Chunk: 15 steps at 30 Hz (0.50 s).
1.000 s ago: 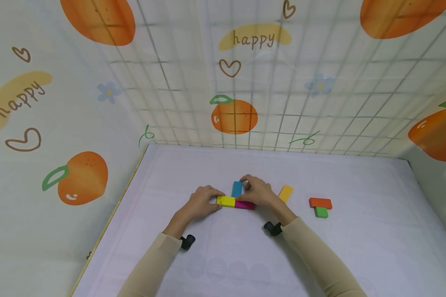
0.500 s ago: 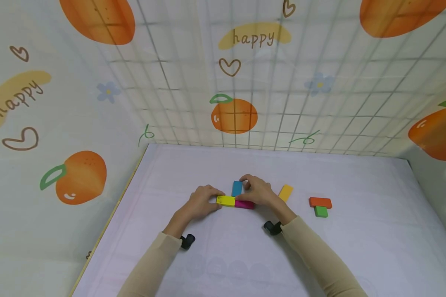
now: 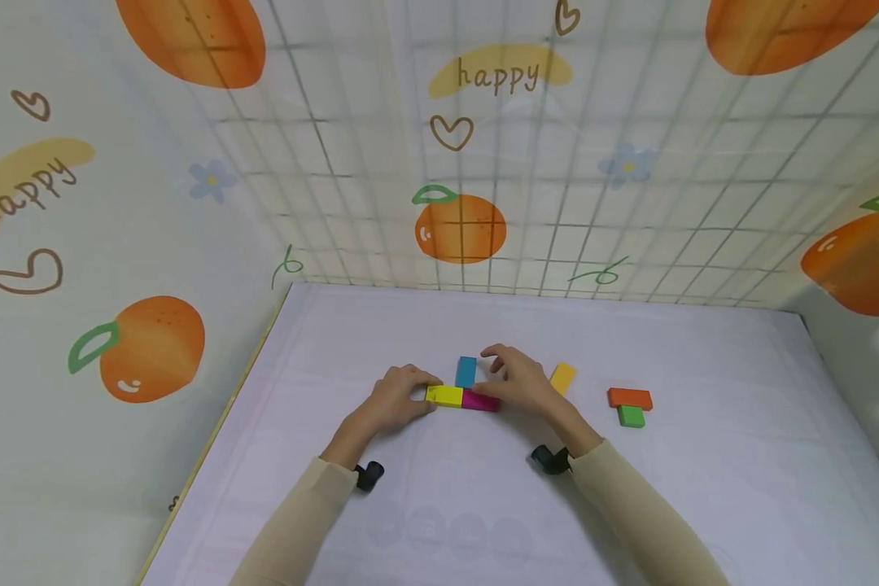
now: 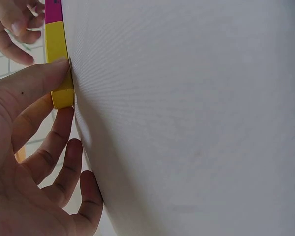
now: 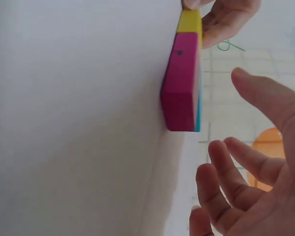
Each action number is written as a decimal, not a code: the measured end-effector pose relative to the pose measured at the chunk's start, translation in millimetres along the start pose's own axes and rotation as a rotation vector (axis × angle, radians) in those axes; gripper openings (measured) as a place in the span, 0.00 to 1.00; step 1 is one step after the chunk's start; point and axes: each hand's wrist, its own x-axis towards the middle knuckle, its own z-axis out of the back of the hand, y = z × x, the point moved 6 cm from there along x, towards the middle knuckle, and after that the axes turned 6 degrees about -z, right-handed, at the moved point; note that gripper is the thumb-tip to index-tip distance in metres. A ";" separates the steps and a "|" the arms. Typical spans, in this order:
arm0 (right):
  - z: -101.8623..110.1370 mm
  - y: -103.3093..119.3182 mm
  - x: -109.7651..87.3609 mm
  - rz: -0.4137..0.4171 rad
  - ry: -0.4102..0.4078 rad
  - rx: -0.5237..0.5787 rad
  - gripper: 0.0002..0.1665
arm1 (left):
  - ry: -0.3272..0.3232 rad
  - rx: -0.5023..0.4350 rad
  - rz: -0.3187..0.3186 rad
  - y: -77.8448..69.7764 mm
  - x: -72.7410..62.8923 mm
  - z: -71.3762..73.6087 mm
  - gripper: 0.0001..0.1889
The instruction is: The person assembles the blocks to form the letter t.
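A bright yellow block [image 3: 443, 396] and a magenta block [image 3: 480, 400] lie end to end on the white table. Behind their join, a blue block [image 3: 465, 372] points away from the person. My left hand [image 3: 394, 400] pinches the yellow block near its left end; the left wrist view shows the thumb [image 4: 59, 71] on its near side. Over the magenta block's right part hovers my right hand [image 3: 525, 382], fingers spread and holding nothing. In the right wrist view its thumb [image 5: 265, 93] stands apart from the magenta block [image 5: 182, 69].
An orange-yellow block [image 3: 563, 378] lies slanted just behind the right hand. Farther right, a red-orange block [image 3: 630, 398] has a green block [image 3: 631, 417] against its near side. A patterned curtain [image 3: 381, 203] hangs along the table's back edge.
My right hand has come away from the blue and magenta blocks, shifting slightly right with its fingers spreading. The left hand stays on the yellow block, and the blocks keep their places.
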 end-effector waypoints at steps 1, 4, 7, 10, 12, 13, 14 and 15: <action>2.4 -0.9 -3.0 -0.004 -0.010 0.005 0.38 | 0.000 0.000 0.001 -0.1 0.4 -0.3 0.20; 9.6 -2.3 -12.5 -0.008 -0.044 0.013 0.38 | 0.000 0.003 0.008 0.0 1.0 -0.8 0.20; 16.2 -4.8 -22.2 -0.013 -0.078 0.031 0.38 | 0.000 0.005 0.012 0.5 0.8 -1.2 0.20; 22.3 -9.2 -32.7 -0.020 -0.109 0.060 0.38 | 0.000 0.004 0.007 0.8 1.0 -1.4 0.20; 26.0 -13.8 -39.0 -0.021 -0.128 0.075 0.38 | 0.000 0.006 0.004 1.1 1.4 -1.6 0.20; 27.9 -15.8 -42.3 -0.022 -0.138 0.080 0.38 | -0.002 0.006 0.003 1.2 1.5 -1.6 0.20; 29.8 -17.6 -45.4 -0.024 -0.147 0.086 0.38 | -0.003 0.007 0.003 1.3 1.6 -1.5 0.20; 31.7 -19.8 -48.3 -0.026 -0.158 0.086 0.38 | -0.005 0.007 0.002 1.3 1.7 -1.4 0.20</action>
